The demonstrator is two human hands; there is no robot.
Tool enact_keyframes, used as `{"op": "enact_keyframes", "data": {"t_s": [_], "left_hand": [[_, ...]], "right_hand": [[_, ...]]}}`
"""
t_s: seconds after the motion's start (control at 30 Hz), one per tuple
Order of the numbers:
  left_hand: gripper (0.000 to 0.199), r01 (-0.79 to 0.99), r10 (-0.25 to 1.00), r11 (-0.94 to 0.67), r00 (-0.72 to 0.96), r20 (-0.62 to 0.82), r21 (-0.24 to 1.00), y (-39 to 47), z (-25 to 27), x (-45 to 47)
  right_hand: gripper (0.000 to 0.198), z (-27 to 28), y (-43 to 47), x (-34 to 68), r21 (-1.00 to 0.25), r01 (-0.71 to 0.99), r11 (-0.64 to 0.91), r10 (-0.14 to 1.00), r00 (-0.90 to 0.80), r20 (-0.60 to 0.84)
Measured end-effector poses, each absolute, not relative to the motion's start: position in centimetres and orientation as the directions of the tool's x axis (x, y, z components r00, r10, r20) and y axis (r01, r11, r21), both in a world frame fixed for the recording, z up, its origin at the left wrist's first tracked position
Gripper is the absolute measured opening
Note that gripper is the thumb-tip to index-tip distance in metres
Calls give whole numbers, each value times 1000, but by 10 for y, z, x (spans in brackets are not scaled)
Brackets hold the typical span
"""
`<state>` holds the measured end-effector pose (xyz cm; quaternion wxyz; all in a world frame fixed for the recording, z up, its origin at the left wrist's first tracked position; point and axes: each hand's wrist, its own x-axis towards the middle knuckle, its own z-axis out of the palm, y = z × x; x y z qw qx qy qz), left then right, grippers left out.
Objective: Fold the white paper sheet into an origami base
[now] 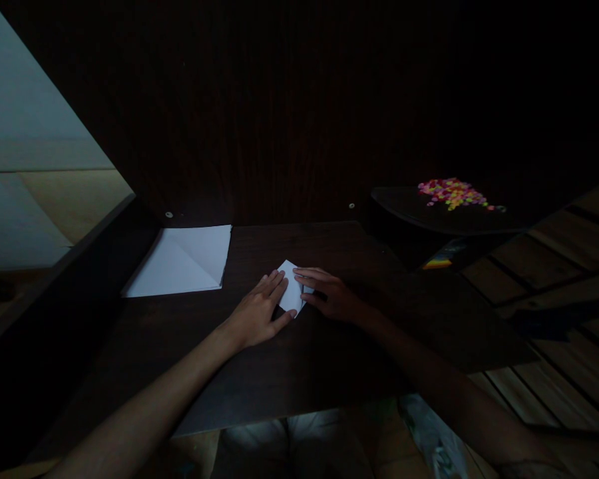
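A small piece of folded white paper (293, 293) lies on the dark tabletop between my hands, its top corner pointing away from me. My left hand (259, 309) rests on its left side, fingers stretched out and thumb at the lower corner. From the right, my right hand (334, 297) touches the paper with extended fingers. Its thumb is apart from them, near the right edge, where a bit of white flap shows. The fingers partly cover the paper's sides.
White paper sheets (180, 263) with a diagonal crease lie to the left on the table (259, 379). A dark panel (264, 120) rises behind. Colourful small pieces (454, 193) are heaped on a rounded shelf (404, 205) at right. A plastic bag (436, 439) sits below.
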<state>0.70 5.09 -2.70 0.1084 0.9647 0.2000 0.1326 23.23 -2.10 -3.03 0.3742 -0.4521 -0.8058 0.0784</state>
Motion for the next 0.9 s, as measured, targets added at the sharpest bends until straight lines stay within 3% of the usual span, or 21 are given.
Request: {"op": "enact_keyframes", "data": {"t_s": [0.63,0.9], "left_hand": [[81,353,426,-879,883,196,322,48,-22,9],[63,355,396,-910,897,197,213,48,-21,9]], "right_hand": [[41,-43,-10,219,-351,836,422,861,-248,444],[40,-45,-9,219,-376,833,405,876,-237,420]]}}
